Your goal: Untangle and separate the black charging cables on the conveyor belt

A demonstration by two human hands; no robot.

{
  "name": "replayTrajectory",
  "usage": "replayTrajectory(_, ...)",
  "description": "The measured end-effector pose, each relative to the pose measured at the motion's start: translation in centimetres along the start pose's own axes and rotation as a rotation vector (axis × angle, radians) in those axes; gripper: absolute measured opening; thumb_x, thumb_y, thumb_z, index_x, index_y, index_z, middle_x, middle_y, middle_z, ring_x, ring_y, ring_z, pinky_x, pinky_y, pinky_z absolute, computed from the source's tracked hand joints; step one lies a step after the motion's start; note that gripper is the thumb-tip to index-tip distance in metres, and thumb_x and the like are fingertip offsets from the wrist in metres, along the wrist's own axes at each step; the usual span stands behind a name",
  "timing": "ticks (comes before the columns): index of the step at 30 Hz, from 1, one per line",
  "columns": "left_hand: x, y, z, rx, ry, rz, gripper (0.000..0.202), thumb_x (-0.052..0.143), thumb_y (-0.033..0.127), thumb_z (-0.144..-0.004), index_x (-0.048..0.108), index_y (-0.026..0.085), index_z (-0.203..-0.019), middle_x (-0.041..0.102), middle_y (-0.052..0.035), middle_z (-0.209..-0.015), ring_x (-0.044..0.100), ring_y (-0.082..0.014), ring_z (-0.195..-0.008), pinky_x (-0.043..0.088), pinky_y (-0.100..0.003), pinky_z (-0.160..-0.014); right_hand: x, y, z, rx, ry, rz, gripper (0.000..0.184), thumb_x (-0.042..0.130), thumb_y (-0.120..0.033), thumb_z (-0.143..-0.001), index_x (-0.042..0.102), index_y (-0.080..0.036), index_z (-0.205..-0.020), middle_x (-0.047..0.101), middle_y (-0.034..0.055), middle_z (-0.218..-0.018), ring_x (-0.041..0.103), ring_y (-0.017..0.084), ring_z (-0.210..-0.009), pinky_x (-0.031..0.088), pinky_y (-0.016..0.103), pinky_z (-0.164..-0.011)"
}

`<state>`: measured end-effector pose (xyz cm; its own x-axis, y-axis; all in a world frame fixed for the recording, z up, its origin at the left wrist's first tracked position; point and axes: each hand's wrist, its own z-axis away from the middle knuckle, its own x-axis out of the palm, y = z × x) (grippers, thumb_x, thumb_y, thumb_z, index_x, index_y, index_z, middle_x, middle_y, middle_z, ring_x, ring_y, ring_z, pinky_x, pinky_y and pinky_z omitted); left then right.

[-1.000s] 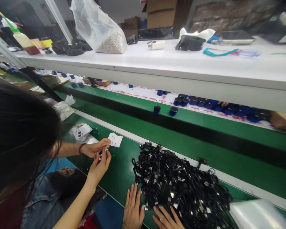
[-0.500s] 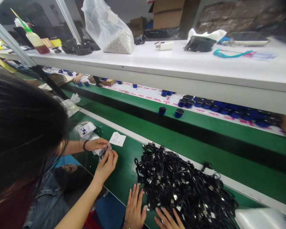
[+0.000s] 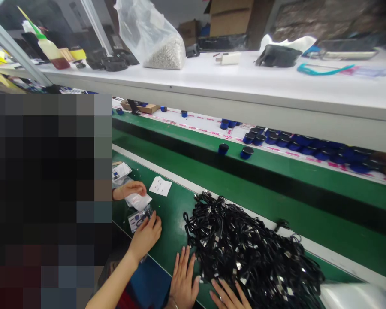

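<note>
Cables (image 3: 251, 253), a big black tangled heap, lie on the green bench (image 3: 167, 231), within easy reach for sorting. At the heap's near-left edge, the left hand (image 3: 184, 283) rests flat and open on the bench, fingers just touching it. Right of that, the right hand (image 3: 227, 296) is spread open, fingertips pressing the heap's near edge. Left of the heap, a co-worker's hands (image 3: 144, 234) handle a small packet (image 3: 137, 219).

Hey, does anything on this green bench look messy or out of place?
Mostly the cables: one loose, tangled heap beside both hands, not bundled. Two blue caps sit alone on the green belt, apart from the row behind. Nothing looks spilled.
</note>
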<state>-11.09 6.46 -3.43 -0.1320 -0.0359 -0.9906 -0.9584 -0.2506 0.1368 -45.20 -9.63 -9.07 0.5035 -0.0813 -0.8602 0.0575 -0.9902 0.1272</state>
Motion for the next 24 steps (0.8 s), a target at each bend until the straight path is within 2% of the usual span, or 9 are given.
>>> replayTrajectory(3,0.4,0.3,0.4,0.061,-0.044,0.018,0.035,0.051,0.034,-0.088,0.049,0.02,-0.12,0.048,-0.0085,-0.129,0.05,-0.0241,-0.112,0.042,-0.049,-0.094,0.1,-0.1,0.1,0.021,0.014,-0.007,0.032,0.033,-0.03,-0.094,0.065,-0.03,-0.1,0.036,-0.0073,-0.142,0.016,0.021,-0.136,0.001,0.049,-0.112)
replayTrajectory(7,0.0,-1.2,-1.0,0.114,-0.085,0.026,0.033,0.052,0.036,-0.087,0.052,0.023,-0.117,0.049,-0.0082,-0.128,0.051,-0.0228,-0.11,0.043,-0.047,-0.093,0.0,0.0,0.1,0.003,0.007,-0.002,0.03,0.036,-0.03,-0.093,0.065,-0.031,-0.1,0.04,-0.0071,-0.14,0.017,0.02,-0.136,0.002,0.048,-0.112)
replayTrajectory(11,-0.8,-2.1,-2.1,0.133,-0.097,0.029,0.035,0.046,0.037,-0.09,0.049,0.022,-0.121,0.047,-0.0085,-0.131,0.047,-0.0244,-0.117,0.038,-0.051,-0.097,0.0,0.0,0.2,0.004,0.009,0.002,0.03,0.036,-0.029,-0.093,0.065,-0.032,-0.101,0.04,-0.0075,-0.14,0.018,0.02,-0.136,0.002,0.048,-0.112)
replayTrajectory(18,-1.2,-1.0,-1.7,0.164,-0.09,0.044,0.032,0.053,0.034,-0.087,0.052,0.022,-0.117,0.048,-0.0079,-0.13,0.048,-0.0239,-0.115,0.039,-0.05,-0.097,0.2,-0.2,0.2,0.012,0.006,-0.002,0.029,0.038,-0.029,-0.092,0.064,-0.031,-0.103,0.04,-0.0068,-0.14,0.018,0.02,-0.136,0.002,0.048,-0.112)
replayTrajectory(21,-2.4,-0.7,-1.2,0.151,-0.075,0.031,0.034,0.053,0.03,-0.087,0.05,0.023,-0.12,0.047,-0.0082,-0.132,0.046,-0.0254,-0.118,0.037,-0.052,-0.098,-0.2,0.1,0.0,0.003,0.002,0.001,0.03,0.035,-0.028,-0.093,0.064,-0.031,-0.102,0.039,-0.0074,-0.14,0.017,0.02,-0.136,0.002,0.048,-0.112)
replayTrajectory(24,-4.9,-0.5,-0.8,0.111,-0.042,0.004,0.039,0.039,0.016,-0.091,0.039,0.024,-0.13,0.04,-0.0092,-0.139,0.032,-0.0294,-0.13,0.03,-0.06,-0.101,-0.7,0.4,-0.3,-0.018,-0.017,0.008,0.031,0.036,-0.028,-0.093,0.064,-0.031,-0.103,0.039,-0.0078,-0.14,0.016,0.021,-0.136,0.002,0.048,-0.112)
